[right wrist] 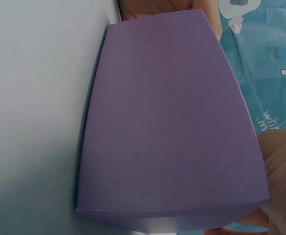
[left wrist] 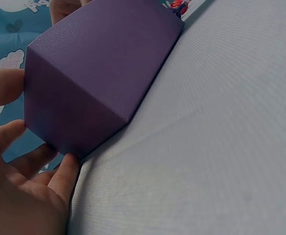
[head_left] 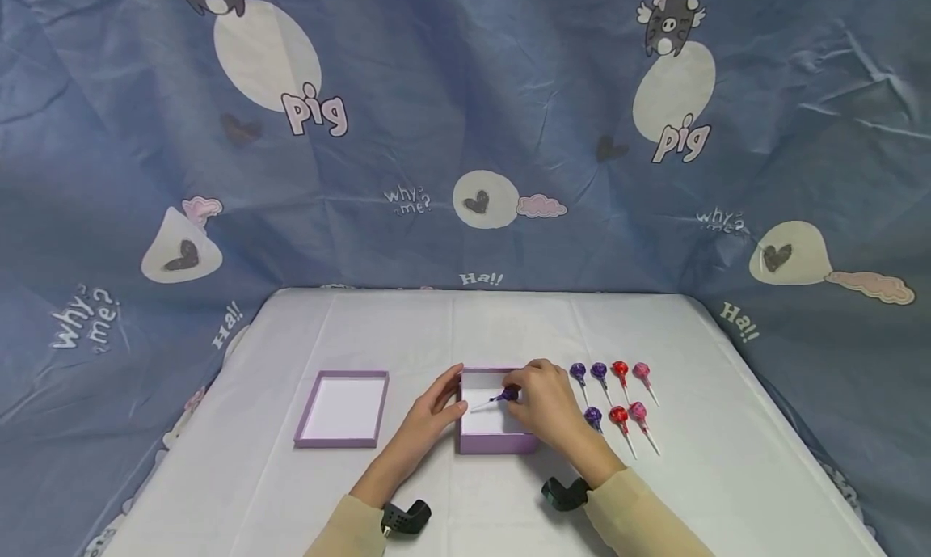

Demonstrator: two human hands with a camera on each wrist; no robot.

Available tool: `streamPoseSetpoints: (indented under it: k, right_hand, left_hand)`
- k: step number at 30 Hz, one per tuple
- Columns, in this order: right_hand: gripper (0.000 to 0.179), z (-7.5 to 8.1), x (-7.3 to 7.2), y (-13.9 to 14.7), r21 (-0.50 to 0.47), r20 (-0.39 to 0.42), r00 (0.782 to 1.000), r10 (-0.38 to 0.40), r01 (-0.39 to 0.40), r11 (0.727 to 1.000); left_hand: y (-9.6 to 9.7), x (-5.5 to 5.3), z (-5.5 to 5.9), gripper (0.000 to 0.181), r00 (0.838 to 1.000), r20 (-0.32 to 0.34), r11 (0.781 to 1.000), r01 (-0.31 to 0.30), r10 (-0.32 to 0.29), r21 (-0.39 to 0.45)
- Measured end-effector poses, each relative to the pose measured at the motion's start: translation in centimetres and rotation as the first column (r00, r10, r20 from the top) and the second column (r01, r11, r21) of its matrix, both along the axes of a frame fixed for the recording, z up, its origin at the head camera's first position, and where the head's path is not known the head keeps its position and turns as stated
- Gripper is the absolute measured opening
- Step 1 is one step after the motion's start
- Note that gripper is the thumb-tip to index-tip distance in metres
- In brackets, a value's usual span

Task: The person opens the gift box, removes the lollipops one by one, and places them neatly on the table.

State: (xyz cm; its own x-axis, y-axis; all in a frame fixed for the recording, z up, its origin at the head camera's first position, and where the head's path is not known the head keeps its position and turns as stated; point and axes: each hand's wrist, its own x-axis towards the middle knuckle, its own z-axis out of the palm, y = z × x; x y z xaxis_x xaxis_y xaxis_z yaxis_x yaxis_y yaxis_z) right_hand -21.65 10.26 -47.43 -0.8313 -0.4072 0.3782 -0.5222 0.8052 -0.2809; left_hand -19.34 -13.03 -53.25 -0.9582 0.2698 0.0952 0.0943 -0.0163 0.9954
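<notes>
A purple open box (head_left: 498, 444) with a white inside stands on the table in the head view. My right hand (head_left: 547, 403) pinches a purple-wrapped lollipop (head_left: 509, 394) by its head over the box, its white stick pointing left. Along the box's left wall, my left hand (head_left: 429, 419) touches the side with extended fingers and the thumb near the rim. In the left wrist view those fingertips (left wrist: 67, 166) rest against the purple wall (left wrist: 99, 58). The box's front wall (right wrist: 167, 117) fills the right wrist view and hides the held lollipop there.
Right of the box, several lollipops (head_left: 619, 415) in purple, red and pink lie in two rows. A shallow purple-rimmed lid (head_left: 336, 443) with a white inside lies to the left. The white table (head_left: 240, 476) meets a blue printed cloth (head_left: 407, 250) at the back.
</notes>
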Motion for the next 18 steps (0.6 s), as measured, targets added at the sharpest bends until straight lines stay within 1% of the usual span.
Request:
streamPoseSetpoints:
  k: [7,18]
  right_hand:
    - [0.026,-0.07,0.06,0.21,-0.005,0.019,1.0,-0.014,0.014,1.0]
    - [0.022,0.24,0.19,0.49,0.0,0.009,1.0,-0.002,0.002,1.0]
  left_hand:
    - [0.1,0.02,0.13,0.062,1.0,0.004,1.0,-0.003,0.003,-0.006]
    - [0.01,0.09,0.05,0.063,1.0,0.002,1.0,-0.002,0.002,0.001]
